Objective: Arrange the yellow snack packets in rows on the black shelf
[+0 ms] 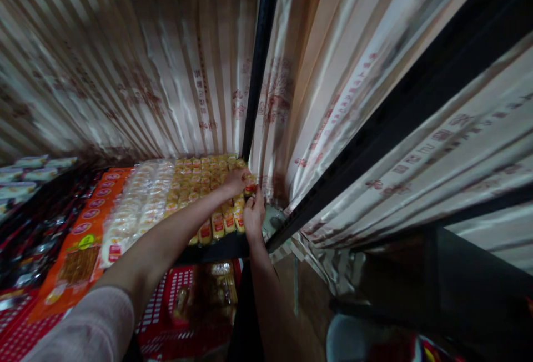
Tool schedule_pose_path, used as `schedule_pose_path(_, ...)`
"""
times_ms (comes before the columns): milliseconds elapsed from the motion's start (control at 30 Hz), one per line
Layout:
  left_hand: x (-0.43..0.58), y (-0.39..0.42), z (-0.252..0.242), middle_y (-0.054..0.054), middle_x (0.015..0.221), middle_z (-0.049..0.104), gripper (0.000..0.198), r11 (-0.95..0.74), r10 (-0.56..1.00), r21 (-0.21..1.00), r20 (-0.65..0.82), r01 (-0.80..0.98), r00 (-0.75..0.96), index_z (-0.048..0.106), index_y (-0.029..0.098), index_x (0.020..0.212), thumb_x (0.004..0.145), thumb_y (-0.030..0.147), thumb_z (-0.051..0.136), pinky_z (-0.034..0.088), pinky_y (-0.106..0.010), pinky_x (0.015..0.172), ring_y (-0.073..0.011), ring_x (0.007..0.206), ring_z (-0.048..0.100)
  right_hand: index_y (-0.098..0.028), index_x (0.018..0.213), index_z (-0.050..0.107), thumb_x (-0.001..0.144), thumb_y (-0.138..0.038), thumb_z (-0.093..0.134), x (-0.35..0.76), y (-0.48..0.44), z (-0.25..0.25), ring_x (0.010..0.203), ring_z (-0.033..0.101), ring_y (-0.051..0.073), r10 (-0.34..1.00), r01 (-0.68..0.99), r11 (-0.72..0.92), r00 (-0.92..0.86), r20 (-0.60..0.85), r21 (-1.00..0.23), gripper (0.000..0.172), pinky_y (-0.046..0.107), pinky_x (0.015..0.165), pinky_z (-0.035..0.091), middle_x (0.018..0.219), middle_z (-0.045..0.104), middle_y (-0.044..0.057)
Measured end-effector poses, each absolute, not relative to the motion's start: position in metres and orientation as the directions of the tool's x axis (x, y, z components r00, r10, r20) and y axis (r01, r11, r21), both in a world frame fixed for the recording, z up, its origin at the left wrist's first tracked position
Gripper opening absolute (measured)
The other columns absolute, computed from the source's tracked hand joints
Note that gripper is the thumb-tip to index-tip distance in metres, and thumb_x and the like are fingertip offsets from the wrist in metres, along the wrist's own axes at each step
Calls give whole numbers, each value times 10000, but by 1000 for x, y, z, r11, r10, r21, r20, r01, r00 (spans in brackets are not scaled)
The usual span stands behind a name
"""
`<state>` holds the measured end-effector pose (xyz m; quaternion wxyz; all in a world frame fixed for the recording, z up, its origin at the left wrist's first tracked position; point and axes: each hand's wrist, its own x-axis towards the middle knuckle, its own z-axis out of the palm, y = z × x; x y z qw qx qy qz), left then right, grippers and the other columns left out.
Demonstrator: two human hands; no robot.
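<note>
At the back right corner of the shelf, both my hands meet around a small yellow packaged snack (250, 187) with a red label. My left hand (236, 180) reaches across the rows with its fingers closed on the pack from the far left. Just right of and nearer than it, my right hand (254, 215) grips the same pack with thumb and fingers. Beneath and beside them, yellow wrapped snacks (217, 225) stand in tight rows. Whether the held pack touches the row below cannot be made out.
White wrapped packs (144, 198), an orange bag (87, 223) and dark packs (37, 229) lie leftward. A red basket (160, 301) containing yellow packs sits below. Black metal posts (261, 56) and printed plastic sheeting (200, 73) enclose the corner. A pale round container (345, 340) is at lower right.
</note>
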<state>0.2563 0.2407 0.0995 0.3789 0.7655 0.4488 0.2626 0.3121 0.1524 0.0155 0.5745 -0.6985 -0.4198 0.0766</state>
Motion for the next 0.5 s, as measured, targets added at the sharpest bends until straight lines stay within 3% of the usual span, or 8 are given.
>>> schedule_pose_path(200,254,242,91,-13,741,608,133,-404,865,675,62,618,498,653,176,812,708,115,596,409,-253,698,-158,716,551,-98,1227,528,820,-172,337,310,152,11,1206,450,230,677,560,14,605,420,-828,456,442,1037,335,1261,538,157)
schedule_pose_path(500,258,242,90,-83,870,584,56,-532,811,564,124,632,572,613,161,620,659,141,648,399,-295,841,-222,925,514,-87,1164,581,889,-277,308,310,149,9,1188,485,234,692,583,36,571,442,-811,432,439,1024,363,1210,583,170)
